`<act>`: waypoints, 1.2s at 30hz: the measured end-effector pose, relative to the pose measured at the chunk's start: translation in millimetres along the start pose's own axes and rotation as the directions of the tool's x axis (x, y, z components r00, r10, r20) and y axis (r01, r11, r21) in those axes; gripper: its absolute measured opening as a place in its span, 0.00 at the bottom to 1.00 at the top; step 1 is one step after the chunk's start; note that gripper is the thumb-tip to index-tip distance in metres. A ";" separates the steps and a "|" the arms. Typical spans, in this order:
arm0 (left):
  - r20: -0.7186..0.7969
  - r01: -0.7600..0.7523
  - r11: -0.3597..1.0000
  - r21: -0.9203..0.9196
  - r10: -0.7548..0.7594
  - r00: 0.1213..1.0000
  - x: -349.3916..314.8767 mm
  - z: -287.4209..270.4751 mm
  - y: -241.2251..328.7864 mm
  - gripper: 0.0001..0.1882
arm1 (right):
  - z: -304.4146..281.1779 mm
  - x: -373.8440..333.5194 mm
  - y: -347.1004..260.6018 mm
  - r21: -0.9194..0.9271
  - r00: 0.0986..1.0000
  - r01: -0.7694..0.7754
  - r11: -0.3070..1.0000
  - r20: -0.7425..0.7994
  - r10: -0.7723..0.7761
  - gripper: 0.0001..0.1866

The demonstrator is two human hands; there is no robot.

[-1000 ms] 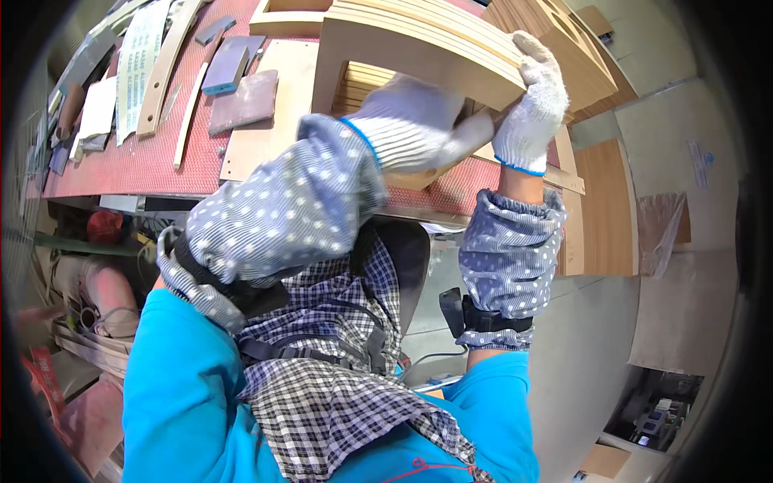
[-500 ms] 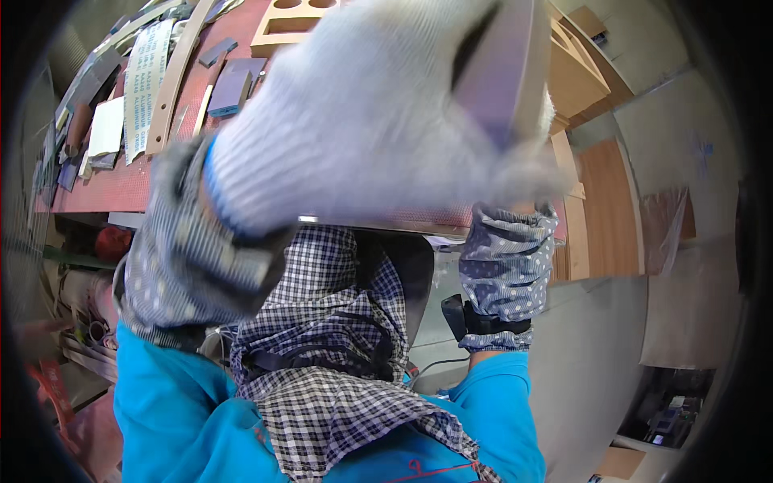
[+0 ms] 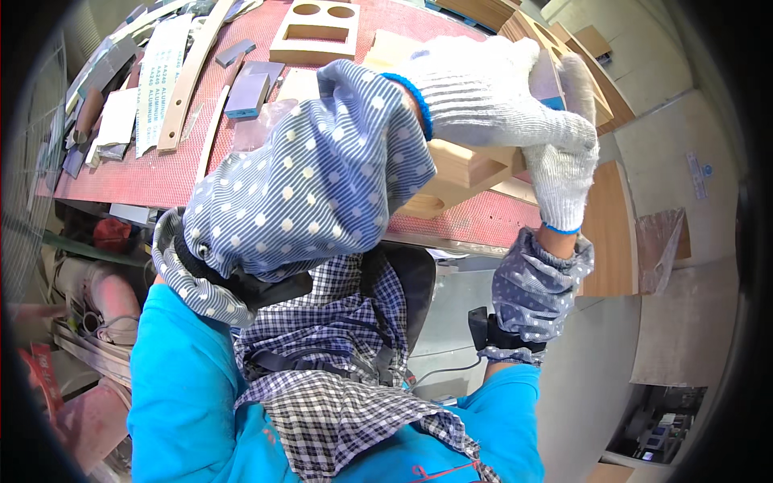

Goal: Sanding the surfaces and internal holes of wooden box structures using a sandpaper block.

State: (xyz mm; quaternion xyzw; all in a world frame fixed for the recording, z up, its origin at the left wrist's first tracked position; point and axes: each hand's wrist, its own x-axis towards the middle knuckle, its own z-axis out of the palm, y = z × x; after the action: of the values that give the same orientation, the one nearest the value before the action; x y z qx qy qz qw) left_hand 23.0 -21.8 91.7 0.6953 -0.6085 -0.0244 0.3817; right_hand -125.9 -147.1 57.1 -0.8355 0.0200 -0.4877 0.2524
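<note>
My hands, in white knitted gloves with blue cuffs, are together at the upper right. A grey-purple sanding block (image 3: 547,83) with a blue edge is between them. My left hand (image 3: 487,92) reaches across, its fingers closed along the block's left side and its thumb against the other glove. My right hand (image 3: 567,157) is raised, with its fingers closed along the block's right side; the gloves hide part of the grip. Below my left hand is a light wooden piece (image 3: 467,173) with cutouts, partly covered by the glove and sleeve.
On the red textured bench (image 3: 121,181), sanding blocks (image 3: 247,95), a paper strip (image 3: 161,80) and wooden strips lie to the left. A wooden tray (image 3: 316,55) with round and rectangular openings is at the back. Brown panels (image 3: 609,233) stand off the bench's right side.
My left hand has dropped away from near the camera toward the bench, with the sanding block now farther off. My right hand has moved right and shows clearly. The wooden piece below has come into view.
</note>
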 end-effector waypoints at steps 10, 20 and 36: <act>0.042 -0.058 0.998 -0.022 0.059 0.997 3.3 -0.4 0.7 0.53 | -15.2 28.4 -21.8 -0.191 0.965 0.227 0.955 0.174 -0.194 0.32; 0.075 -0.155 0.987 -0.030 0.157 0.985 4.7 -5.5 -11.1 0.53 | -51.7 10.6 -14.9 -0.516 0.981 0.193 0.835 0.132 -0.146 0.23; 0.092 -0.239 0.937 0.255 0.222 0.971 -8.8 -9.6 -15.3 0.32 | -73.5 -162.5 199.4 0.072 0.286 -0.937 0.342 -0.404 0.869 0.20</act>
State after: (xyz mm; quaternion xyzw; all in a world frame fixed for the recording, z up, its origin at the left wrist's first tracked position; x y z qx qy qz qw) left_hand 38.2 -9.9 86.1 0.6628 -0.6951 0.0803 0.2667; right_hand -229.2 -305.0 -132.5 -0.5846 0.5810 -0.4021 0.3986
